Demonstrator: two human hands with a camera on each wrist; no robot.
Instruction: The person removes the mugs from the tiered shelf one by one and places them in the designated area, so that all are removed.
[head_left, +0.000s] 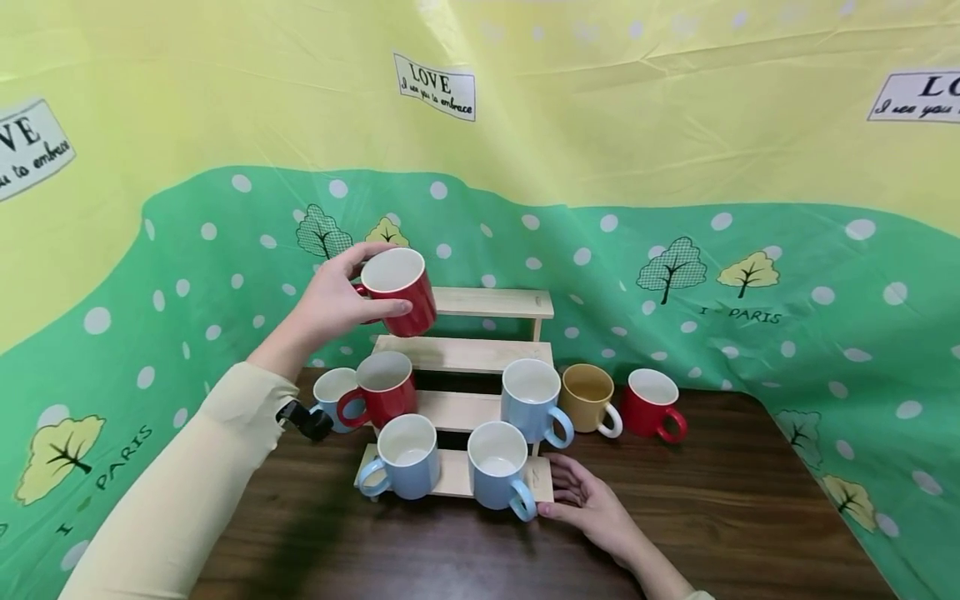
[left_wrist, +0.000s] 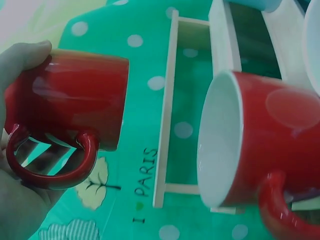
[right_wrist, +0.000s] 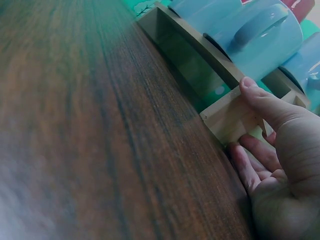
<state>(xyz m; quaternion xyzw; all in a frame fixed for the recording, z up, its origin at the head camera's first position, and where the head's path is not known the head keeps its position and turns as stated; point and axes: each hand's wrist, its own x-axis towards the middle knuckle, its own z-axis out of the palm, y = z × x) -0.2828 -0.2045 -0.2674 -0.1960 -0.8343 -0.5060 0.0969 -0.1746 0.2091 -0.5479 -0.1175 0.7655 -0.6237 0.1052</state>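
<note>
My left hand [head_left: 330,292] grips a red mug [head_left: 416,307] above the upper left end of a stepped wooden rack [head_left: 480,356]. The mug's handle [left_wrist: 55,180] faces the palm side. Below it, another red mug [head_left: 392,407] stands on a lower step. My right hand [head_left: 596,508] holds the right end of the rack's bottom step, thumb at the front edge and fingers curled at its side. Two light blue mugs, a left one [head_left: 416,477] and a right one [head_left: 493,483], stand on that step. A third blue mug [head_left: 528,412] is one step higher.
To the rack's right, a tan mug [head_left: 581,406] with a white handle and a red mug [head_left: 643,417] stand on the dark wooden table [head_left: 720,500]. Another blue mug [head_left: 335,392] is at its left. A patterned green and yellow cloth [head_left: 600,187] hangs behind.
</note>
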